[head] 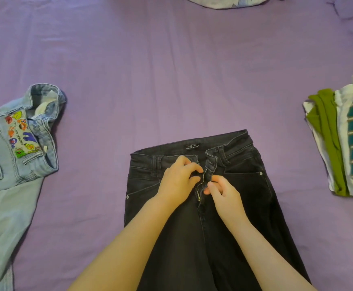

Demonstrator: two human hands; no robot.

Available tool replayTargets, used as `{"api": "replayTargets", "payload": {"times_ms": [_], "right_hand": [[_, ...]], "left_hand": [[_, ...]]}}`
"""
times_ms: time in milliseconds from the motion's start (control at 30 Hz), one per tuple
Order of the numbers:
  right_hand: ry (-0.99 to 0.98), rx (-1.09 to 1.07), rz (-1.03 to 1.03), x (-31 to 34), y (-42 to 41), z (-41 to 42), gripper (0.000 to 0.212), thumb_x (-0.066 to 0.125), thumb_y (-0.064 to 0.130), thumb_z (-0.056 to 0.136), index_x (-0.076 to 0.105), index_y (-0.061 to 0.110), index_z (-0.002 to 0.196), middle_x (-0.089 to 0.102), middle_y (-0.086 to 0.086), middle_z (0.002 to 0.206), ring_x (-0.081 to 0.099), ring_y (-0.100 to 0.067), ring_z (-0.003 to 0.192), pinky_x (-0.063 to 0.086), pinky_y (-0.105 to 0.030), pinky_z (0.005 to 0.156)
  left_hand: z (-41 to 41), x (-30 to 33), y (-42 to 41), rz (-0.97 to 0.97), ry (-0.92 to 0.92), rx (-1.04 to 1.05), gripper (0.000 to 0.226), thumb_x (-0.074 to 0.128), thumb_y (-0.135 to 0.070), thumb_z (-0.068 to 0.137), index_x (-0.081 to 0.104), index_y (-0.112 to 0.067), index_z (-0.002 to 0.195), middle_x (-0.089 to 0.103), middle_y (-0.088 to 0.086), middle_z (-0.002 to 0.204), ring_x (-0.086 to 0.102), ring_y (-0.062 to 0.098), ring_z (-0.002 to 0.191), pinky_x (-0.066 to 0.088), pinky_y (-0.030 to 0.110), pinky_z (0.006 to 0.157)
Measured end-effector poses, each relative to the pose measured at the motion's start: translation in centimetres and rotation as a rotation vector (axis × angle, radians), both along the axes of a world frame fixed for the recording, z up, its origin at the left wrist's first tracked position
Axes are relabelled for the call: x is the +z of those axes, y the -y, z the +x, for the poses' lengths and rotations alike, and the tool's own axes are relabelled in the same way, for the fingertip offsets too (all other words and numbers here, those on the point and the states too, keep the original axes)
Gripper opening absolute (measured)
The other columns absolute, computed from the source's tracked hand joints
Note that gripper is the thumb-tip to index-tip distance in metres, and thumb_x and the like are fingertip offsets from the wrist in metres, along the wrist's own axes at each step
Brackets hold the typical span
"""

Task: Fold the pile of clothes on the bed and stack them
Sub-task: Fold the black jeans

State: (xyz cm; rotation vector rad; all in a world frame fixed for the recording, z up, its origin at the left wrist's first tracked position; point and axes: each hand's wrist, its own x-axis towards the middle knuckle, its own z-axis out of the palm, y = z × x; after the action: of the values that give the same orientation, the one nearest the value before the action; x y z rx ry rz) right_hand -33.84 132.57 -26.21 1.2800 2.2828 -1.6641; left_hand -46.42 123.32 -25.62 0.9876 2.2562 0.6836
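A pair of black jeans lies flat, front side up, on the purple bed sheet, waistband away from me and its fly open. My left hand grips the left edge of the fly, fingers curled on the denim. On the other side of the zipper, my right hand pinches the fabric by the zipper teeth. Light blue jeans with a colourful cartoon patch lie unfolded at the left. A stack of folded clothes, green, white and teal striped, sits at the right edge.
A patterned pillow or cushion shows at the top edge. A wrinkled purple fold of bedding is in the top right corner. Open sheet stretches between the black jeans and the far end of the bed.
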Motion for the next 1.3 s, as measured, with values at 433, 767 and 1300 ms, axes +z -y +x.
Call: {"api": "replayTargets", "payload": {"times_ms": [433, 767, 1300], "right_hand": [[0.099, 0.286, 0.214, -0.7, 1.6, 2.6, 0.042, 0.049, 0.024, 0.098, 0.044, 0.025, 0.139, 0.041, 0.009, 0.141, 0.033, -0.004, 0.128, 0.024, -0.023, 0.104], [0.191, 0.241, 0.305, -1.5, 1.3, 1.5, 0.046, 0.063, 0.034, 0.088, 0.047, 0.033, 0.131, 0.042, 0.006, 0.132, 0.037, -0.012, 0.123, 0.036, -0.03, 0.1], [0.393, 0.594, 0.674, -2.1, 1.2, 0.0, 0.077, 0.047, 0.045, 0.095, -0.011, 0.047, 0.146, 0.032, 0.001, 0.119, 0.036, -0.012, 0.1, 0.038, -0.028, 0.08]], "left_hand": [[2.5, -0.2, 2.8, -0.027, 0.047, -0.097, 0.021, 0.07, -0.026, 0.085, 0.069, -0.022, 0.105, 0.043, -0.013, 0.108, 0.032, 0.01, 0.119, 0.024, 0.016, 0.099], [2.7, -1.1, 1.9, 0.034, -0.131, 0.026, 0.011, 0.065, -0.028, 0.088, 0.073, -0.022, 0.091, 0.051, -0.009, 0.099, 0.041, 0.013, 0.1, 0.04, 0.032, 0.09], [-1.2, -1.4, -1.3, -0.099, -0.121, 0.4, 0.017, 0.063, -0.033, 0.09, 0.07, -0.021, 0.1, 0.05, -0.006, 0.106, 0.04, 0.014, 0.103, 0.037, 0.024, 0.073]]}}
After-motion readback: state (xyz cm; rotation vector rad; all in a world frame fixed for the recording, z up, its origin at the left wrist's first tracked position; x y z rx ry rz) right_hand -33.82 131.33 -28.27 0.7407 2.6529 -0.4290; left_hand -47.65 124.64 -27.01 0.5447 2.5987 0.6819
